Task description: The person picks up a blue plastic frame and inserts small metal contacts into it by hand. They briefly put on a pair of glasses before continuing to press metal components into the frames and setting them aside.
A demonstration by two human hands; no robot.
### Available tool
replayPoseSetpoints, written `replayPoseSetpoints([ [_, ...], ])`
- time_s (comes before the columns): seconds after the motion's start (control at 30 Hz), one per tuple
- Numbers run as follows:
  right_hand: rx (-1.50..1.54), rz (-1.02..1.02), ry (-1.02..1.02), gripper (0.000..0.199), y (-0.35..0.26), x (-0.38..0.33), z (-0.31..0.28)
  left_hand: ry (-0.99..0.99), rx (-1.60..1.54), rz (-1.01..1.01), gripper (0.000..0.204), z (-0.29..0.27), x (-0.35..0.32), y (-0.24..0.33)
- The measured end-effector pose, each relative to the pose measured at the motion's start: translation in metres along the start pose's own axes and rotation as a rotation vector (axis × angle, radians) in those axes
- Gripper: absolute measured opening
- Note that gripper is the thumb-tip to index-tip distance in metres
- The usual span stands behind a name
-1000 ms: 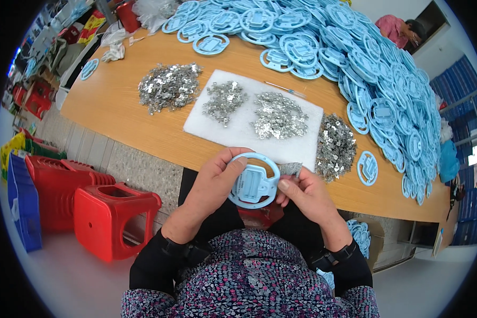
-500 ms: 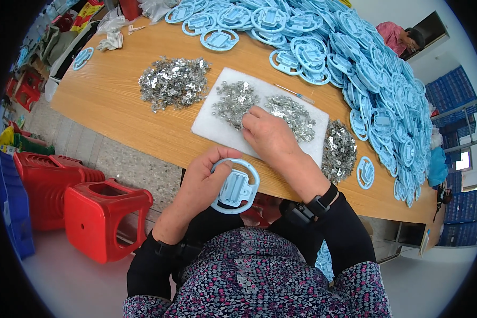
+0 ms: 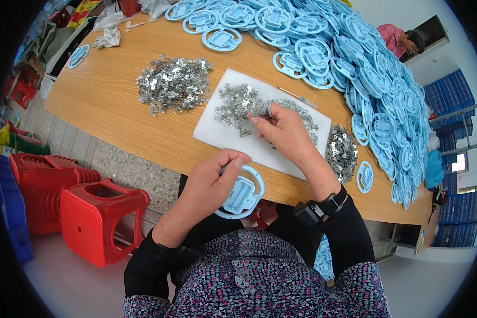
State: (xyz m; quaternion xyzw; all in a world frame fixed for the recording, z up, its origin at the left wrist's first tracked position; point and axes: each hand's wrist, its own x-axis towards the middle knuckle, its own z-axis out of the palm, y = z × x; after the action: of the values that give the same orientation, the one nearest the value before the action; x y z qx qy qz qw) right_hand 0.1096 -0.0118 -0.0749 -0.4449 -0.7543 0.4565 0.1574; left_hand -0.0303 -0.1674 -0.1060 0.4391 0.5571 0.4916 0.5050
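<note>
My left hand [image 3: 209, 177] grips a light-blue plastic oval frame [image 3: 241, 196] by its upper left rim, just off the table's near edge. The frame has a raised rectangular compartment in its middle. Over a white foam pad [image 3: 209, 124], my right hand [image 3: 287, 132] has its thumb and fingers drawn together; whatever is between them is too small to make out. Loose small metal pieces [image 3: 238, 100] lie heaped on the pad beside and behind the right hand. A thin stick-like tool [image 3: 297, 97] lies along the pad's far edge.
A silver heap of metal pieces [image 3: 174, 85] is left of the pad; a darker heap [image 3: 342, 153] is right. Many blue frames [image 3: 379, 79] pile up at the far right. One blue frame [image 3: 364, 176] lies apart. Red stools [image 3: 103, 220] stand left; another person [image 3: 400, 41] sits behind the pile.
My right hand has shifted slightly right and turned, its thumb now showing at the metal pieces. The left hand has moved a little to the right with the blue frame.
</note>
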Motion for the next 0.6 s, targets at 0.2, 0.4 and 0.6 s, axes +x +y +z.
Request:
replayPoseSetpoints([
  [0.2,-0.097,-0.066,0.078,0.019,0.017,0.001,-0.003,0.018,0.088,0.036,0.024,-0.005,0.019,0.005],
  [0.4,-0.516,-0.433,0.032,0.019,0.015,0.003,-0.005,0.017,0.209,0.075,0.024,-0.003,0.016,-0.001],
  [0.6,-0.586,-0.426,0.004,0.022,0.008,0.005,0.003,0.041,0.186,0.065,0.023,-0.001,0.015,-0.001],
])
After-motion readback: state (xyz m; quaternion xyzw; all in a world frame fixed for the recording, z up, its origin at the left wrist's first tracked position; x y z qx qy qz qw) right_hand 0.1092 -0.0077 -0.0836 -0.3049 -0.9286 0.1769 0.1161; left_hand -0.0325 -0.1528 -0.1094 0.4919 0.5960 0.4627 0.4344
